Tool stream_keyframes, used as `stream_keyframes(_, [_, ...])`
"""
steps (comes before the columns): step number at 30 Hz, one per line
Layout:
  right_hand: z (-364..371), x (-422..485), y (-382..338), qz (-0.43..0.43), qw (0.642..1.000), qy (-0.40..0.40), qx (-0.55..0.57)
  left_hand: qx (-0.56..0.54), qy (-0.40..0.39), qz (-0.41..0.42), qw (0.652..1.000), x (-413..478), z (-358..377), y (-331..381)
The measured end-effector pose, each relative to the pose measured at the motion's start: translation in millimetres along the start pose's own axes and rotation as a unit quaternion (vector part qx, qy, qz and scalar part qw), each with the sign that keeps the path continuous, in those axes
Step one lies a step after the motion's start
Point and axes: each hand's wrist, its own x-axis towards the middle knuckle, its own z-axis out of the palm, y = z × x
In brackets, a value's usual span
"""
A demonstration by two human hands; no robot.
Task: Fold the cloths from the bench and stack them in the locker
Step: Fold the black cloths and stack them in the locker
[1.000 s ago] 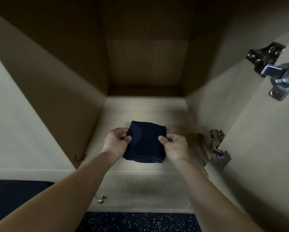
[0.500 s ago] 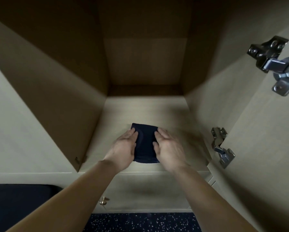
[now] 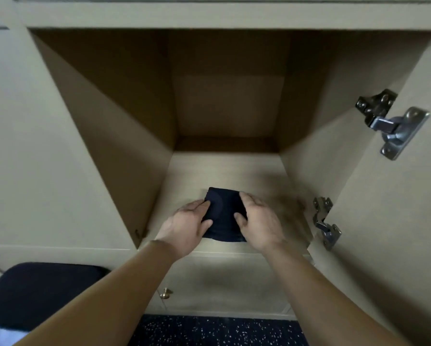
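Observation:
A small folded dark navy cloth (image 3: 223,213) lies on the locker shelf (image 3: 224,171), near its front edge. My left hand (image 3: 187,224) lies flat on the cloth's left side, thumb and fingers straight over the fabric. My right hand (image 3: 258,222) lies flat on the right side, thumb resting on top. Both palms cover the cloth's side edges; its middle and far edge show between them.
The locker's door (image 3: 389,221) stands open at the right with two metal hinges (image 3: 393,123) (image 3: 325,224) sticking out. A dark padded bench (image 3: 39,290) sits at lower left. A small knob (image 3: 165,293) is on the panel below the shelf. The shelf behind the cloth is bare.
A second ago both hands pinched the cloth's sides; they then flattened onto it and now press it on the shelf. The camera has pulled back, showing more of the locker.

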Motion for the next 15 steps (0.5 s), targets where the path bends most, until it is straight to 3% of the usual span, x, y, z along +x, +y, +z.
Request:
stream_keyframes(6, [-44.0, -40.0, -47.6, -0.029, 0.999, 0.009, -0.025, 0.072, 0.014, -0.021, 0.997, -69.7, -56.9, 9.9])
stream_keyframes(15, [-68.2, -139.0, -155.8, -0.13, 0.991, -0.023, -0.005, 0.083, 0.08, -0.121, 0.986, -226.5, -107.0, -10.8])
